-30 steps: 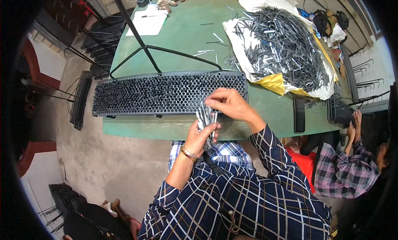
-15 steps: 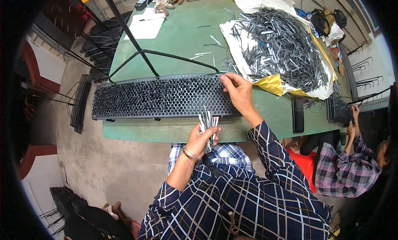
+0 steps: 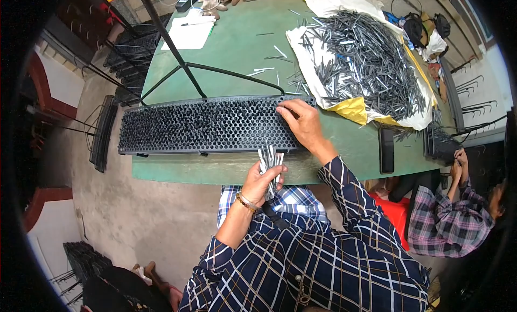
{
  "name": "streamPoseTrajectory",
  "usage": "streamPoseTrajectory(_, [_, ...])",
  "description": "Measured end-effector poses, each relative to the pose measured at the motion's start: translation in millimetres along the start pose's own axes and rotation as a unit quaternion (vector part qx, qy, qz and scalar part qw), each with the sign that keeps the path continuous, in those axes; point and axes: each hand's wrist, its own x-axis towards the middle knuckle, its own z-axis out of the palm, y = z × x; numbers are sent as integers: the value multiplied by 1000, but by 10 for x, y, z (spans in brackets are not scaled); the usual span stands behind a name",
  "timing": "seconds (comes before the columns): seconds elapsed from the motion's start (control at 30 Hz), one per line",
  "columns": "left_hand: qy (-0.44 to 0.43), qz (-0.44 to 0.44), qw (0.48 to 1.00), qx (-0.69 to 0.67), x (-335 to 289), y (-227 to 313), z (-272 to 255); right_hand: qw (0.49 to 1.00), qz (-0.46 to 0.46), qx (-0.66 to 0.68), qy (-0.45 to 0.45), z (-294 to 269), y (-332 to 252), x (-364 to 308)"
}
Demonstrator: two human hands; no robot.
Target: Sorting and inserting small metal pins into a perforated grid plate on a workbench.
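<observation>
A bundle of thin grey and silvery strips (image 3: 270, 156) sticks up from my left hand (image 3: 264, 177), which is closed around it just in front of the table edge. Before me lies a long black panel full of round holes (image 3: 215, 123), with a black rod frame (image 3: 186, 67) rising from its far side. Dark pieces crowd the holes of the panel's left part; the right part shows more bare holes. My right hand (image 3: 304, 123) is over the panel's right end, thumb and fingertips pinched at the holes near its far edge. Whatever those fingertips hold is too small to make out.
On the green table (image 3: 237, 48), a white and yellow sack (image 3: 353, 107) bears a large heap of similar strips (image 3: 371, 64). A black phone (image 3: 386, 150) lies right of me. A co-worker (image 3: 447, 220) handles another black panel (image 3: 439, 142) at the right. A notepad (image 3: 188, 32) lies far left.
My right hand has moved slightly left along the panel's far edge, its fingertips now over the holes. The left hand keeps its bundle in place.
</observation>
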Motion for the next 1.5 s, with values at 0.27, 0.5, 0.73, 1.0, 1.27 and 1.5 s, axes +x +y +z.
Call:
streamPoseTrajectory(0.27, [8,-1,1000,3,-17,14,16,1000,5,14,-10,-1,-23,-23])
streamPoseTrajectory(0.5, [-1,-4,1000,14,-7,7,47,999,-12,-33,24,-13,-61,-34])
streamPoseTrajectory(0.73, [-45,15,998,32,-34,125,88,922,224,226,-221,-256,-238,-181])
streamPoseTrajectory(1.0, [-89,8,992,91,-62,127,194,836,320,334,-294,-391,-294,-221])
streamPoseTrajectory(1.27, [-36,-29,998,38,84,-20,95,970,172,164,46,-292,-101,-6])
streamPoseTrajectory(1.5, [1,-27,1000,12,85,-40,55,998,19,0,54,-114,118,16])
